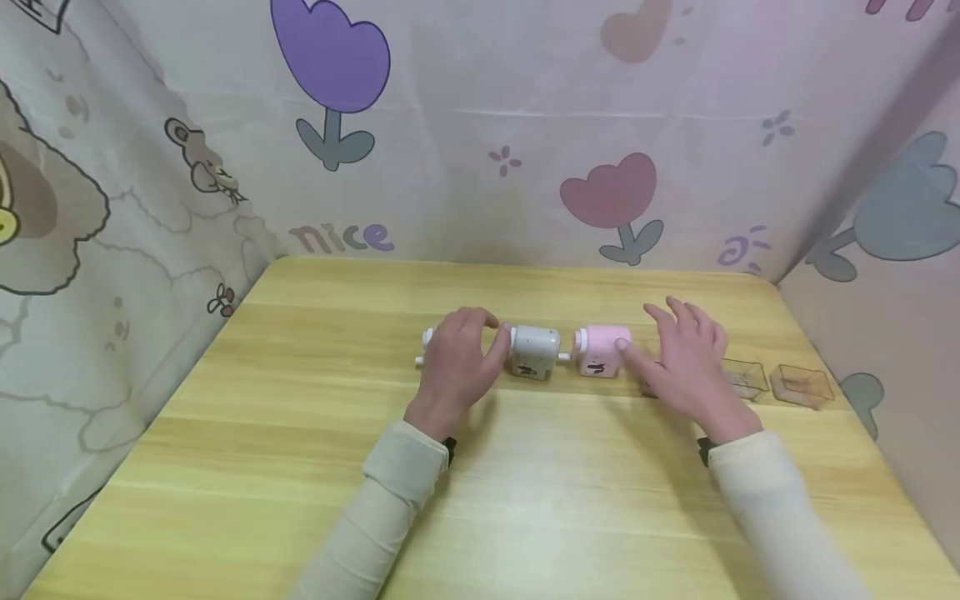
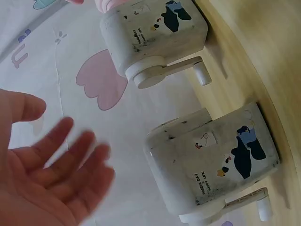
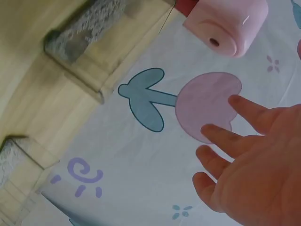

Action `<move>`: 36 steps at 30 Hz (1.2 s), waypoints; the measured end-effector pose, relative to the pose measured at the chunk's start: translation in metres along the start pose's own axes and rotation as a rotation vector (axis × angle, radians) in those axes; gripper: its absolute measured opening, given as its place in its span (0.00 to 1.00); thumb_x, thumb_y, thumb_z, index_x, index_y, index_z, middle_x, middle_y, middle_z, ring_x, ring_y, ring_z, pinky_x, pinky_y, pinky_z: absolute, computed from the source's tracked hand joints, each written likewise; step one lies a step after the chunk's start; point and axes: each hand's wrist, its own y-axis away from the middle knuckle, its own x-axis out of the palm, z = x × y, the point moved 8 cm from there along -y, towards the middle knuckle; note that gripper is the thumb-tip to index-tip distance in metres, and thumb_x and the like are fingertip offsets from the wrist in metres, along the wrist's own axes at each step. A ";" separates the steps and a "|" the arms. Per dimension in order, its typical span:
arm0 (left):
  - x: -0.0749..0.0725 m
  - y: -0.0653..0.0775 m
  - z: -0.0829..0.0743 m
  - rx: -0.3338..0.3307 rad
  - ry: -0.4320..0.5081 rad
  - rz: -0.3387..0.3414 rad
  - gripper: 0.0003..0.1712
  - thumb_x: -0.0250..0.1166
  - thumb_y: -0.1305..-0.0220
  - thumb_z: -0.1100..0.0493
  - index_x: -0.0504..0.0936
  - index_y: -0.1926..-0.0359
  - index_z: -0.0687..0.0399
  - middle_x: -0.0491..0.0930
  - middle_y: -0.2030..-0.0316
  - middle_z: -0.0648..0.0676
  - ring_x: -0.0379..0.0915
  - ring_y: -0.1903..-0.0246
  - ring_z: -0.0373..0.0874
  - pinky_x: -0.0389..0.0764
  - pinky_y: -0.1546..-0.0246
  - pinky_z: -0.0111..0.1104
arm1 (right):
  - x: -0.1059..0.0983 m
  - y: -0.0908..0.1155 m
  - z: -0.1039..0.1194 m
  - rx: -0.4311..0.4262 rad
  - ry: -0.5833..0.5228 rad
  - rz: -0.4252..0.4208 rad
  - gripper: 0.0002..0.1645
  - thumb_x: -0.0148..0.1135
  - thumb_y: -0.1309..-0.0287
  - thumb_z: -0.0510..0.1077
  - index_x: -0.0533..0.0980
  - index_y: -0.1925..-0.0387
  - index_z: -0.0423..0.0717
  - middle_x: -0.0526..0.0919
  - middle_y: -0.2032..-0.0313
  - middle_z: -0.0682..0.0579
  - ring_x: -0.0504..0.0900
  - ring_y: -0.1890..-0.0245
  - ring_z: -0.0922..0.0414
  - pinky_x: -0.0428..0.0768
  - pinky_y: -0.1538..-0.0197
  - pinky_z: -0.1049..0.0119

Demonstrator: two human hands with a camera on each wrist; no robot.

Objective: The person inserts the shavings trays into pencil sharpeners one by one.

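Three hand-crank pencil sharpeners with panda pictures stand in a row. My left hand, fingers spread, is over the leftmost white sharpener, mostly hiding it in the head view. In the left wrist view a gap shows between these fingers and the sharpener. A grey sharpener stands just right of that hand, its crank facing the left wrist camera. Right of it is the pink sharpener. My right hand is raised beside it with fingers extended, the index fingertip overlapping its right edge in the head view.
Clear drawers stand right of the sharpeners: one partly behind the right hand, a middle drawer, and an end drawer near the table's right edge. Grey shavings lie in one. A printed curtain hangs behind the wooden table.
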 end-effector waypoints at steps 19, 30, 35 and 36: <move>-0.014 0.023 0.005 0.228 -0.005 -0.144 0.12 0.55 0.34 0.55 0.77 0.74 0.53 0.73 0.80 0.44 0.65 0.82 0.34 0.68 0.82 0.24 | 0.004 0.012 -0.037 0.032 0.121 0.244 0.48 0.66 0.51 0.49 0.56 0.32 0.35 0.54 0.33 0.28 0.42 0.34 0.27 0.36 0.39 0.29; -0.014 0.043 0.024 0.199 -0.044 -0.081 0.14 0.55 0.34 0.54 0.68 0.78 0.46 0.62 0.84 0.40 0.56 0.86 0.34 0.59 0.88 0.26 | 0.014 0.017 -0.043 0.022 0.185 0.342 0.41 0.69 0.54 0.45 0.66 0.38 0.35 0.69 0.40 0.32 0.53 0.37 0.30 0.38 0.38 0.32; -0.015 0.047 0.034 0.150 -0.046 -0.102 0.13 0.57 0.35 0.53 0.68 0.78 0.45 0.65 0.83 0.41 0.59 0.84 0.35 0.62 0.86 0.27 | 0.012 0.018 -0.044 -0.015 0.186 0.325 0.37 0.68 0.56 0.42 0.70 0.42 0.35 0.75 0.44 0.35 0.60 0.41 0.32 0.38 0.38 0.32; -0.014 0.047 0.035 0.140 -0.042 -0.099 0.13 0.57 0.35 0.53 0.69 0.77 0.45 0.66 0.82 0.41 0.60 0.83 0.34 0.63 0.85 0.27 | 0.012 0.018 -0.044 -0.022 0.182 0.320 0.36 0.68 0.57 0.42 0.71 0.43 0.35 0.76 0.45 0.35 0.61 0.42 0.33 0.39 0.38 0.31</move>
